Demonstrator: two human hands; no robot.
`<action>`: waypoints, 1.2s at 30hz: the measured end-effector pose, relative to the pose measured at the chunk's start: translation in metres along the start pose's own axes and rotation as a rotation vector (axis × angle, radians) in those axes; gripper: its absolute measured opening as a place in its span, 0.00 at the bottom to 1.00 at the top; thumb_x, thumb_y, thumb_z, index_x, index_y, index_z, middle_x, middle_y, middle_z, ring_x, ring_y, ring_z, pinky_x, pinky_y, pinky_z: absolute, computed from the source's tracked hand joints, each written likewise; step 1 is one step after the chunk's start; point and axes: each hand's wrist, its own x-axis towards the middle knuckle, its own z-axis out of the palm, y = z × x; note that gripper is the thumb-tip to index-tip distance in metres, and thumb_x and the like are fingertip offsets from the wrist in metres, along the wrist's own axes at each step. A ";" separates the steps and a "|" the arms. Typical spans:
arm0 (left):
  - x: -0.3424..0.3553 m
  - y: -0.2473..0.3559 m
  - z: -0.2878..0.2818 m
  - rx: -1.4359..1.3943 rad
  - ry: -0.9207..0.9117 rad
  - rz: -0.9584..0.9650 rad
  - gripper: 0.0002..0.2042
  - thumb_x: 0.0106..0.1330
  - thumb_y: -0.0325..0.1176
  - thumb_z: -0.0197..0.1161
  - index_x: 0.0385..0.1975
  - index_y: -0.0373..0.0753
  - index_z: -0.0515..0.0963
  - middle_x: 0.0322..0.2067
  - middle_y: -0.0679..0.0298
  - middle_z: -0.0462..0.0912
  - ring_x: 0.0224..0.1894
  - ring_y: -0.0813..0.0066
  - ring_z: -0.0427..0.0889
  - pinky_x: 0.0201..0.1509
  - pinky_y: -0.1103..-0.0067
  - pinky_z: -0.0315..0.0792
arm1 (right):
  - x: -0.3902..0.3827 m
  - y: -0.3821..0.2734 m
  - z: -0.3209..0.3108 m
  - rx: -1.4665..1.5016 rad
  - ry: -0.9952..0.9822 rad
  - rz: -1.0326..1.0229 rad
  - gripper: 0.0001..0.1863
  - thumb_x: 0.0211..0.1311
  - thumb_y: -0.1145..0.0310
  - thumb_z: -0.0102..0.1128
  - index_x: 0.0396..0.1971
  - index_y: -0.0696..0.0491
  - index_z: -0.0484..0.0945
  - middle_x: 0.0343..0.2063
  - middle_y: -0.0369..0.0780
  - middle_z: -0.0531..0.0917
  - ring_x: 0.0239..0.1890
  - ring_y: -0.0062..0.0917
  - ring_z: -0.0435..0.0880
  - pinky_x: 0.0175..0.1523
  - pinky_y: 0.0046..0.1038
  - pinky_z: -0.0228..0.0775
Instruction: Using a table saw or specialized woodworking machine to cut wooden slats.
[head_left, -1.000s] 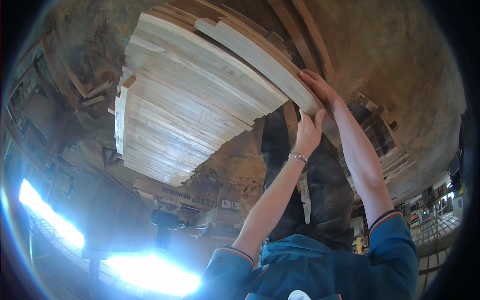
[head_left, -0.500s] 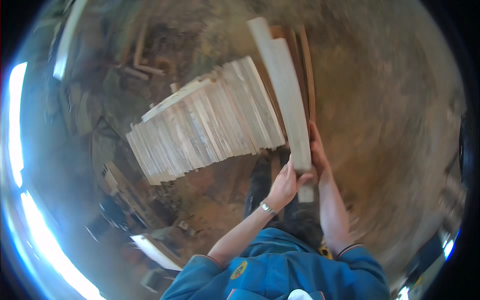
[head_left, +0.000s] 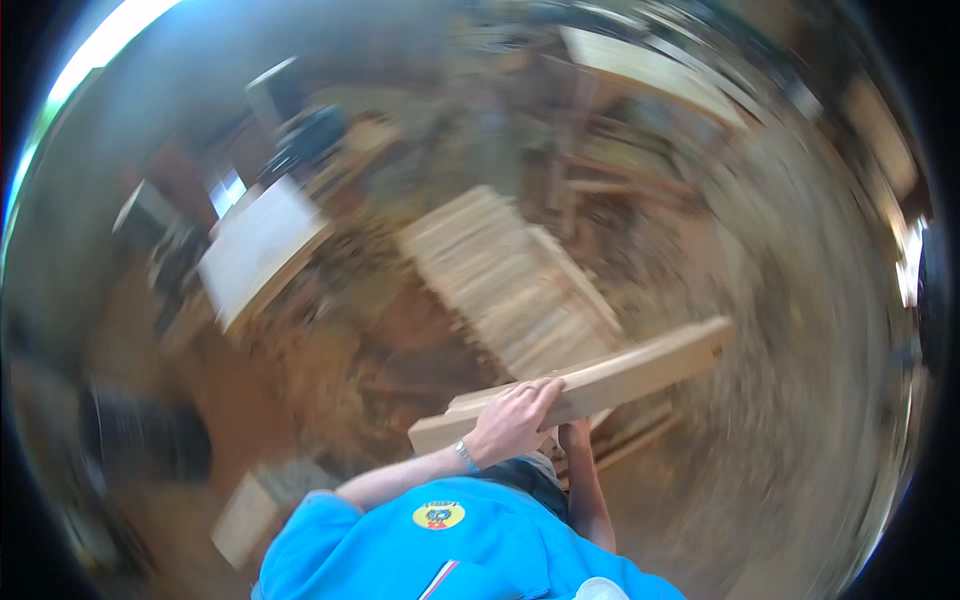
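Plank [head_left: 600,380] hides right hand [head_left: 574,436]; surroundings blurred.

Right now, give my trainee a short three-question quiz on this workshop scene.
1. True or false: the left hand lies on top of the wooden plank.
2. Where is the right hand? A) under the plank B) on the stack of boards C) in a pocket
3. Fill in: the person's sleeve is ____ in colour.

Key: 1 true; 2 A; 3 blue.
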 end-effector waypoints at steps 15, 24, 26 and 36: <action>-0.133 -0.110 -0.235 0.403 0.420 -0.441 0.26 0.38 0.32 0.69 0.42 0.35 0.71 0.31 0.56 0.80 0.34 0.61 0.80 0.38 0.70 0.72 | 0.064 -0.129 0.320 0.536 -0.601 0.380 0.35 0.58 0.51 0.58 0.60 0.52 0.58 0.53 0.43 0.70 0.52 0.35 0.75 0.46 0.36 0.79; -0.124 -0.201 -0.352 0.680 0.529 -0.603 0.26 0.42 0.29 0.69 0.45 0.34 0.71 0.37 0.55 0.80 0.42 0.62 0.79 0.46 0.71 0.72 | 0.112 -0.184 0.509 0.701 -0.903 0.086 0.34 0.57 0.56 0.64 0.59 0.55 0.60 0.53 0.43 0.71 0.54 0.31 0.74 0.56 0.33 0.71; -0.118 -0.232 -0.376 0.696 0.507 -0.647 0.26 0.42 0.29 0.68 0.45 0.34 0.71 0.37 0.56 0.80 0.42 0.62 0.79 0.46 0.71 0.72 | 0.133 -0.177 0.552 0.972 -0.966 0.244 0.36 0.55 0.58 0.68 0.59 0.54 0.60 0.53 0.40 0.71 0.55 0.28 0.73 0.57 0.31 0.71; -0.096 -0.443 -0.479 0.621 0.297 -0.836 0.27 0.40 0.28 0.68 0.46 0.40 0.73 0.37 0.58 0.80 0.42 0.61 0.80 0.45 0.71 0.72 | 0.210 -0.193 0.713 1.035 -1.068 0.582 0.34 0.62 0.51 0.57 0.63 0.48 0.55 0.57 0.37 0.66 0.60 0.28 0.66 0.59 0.35 0.68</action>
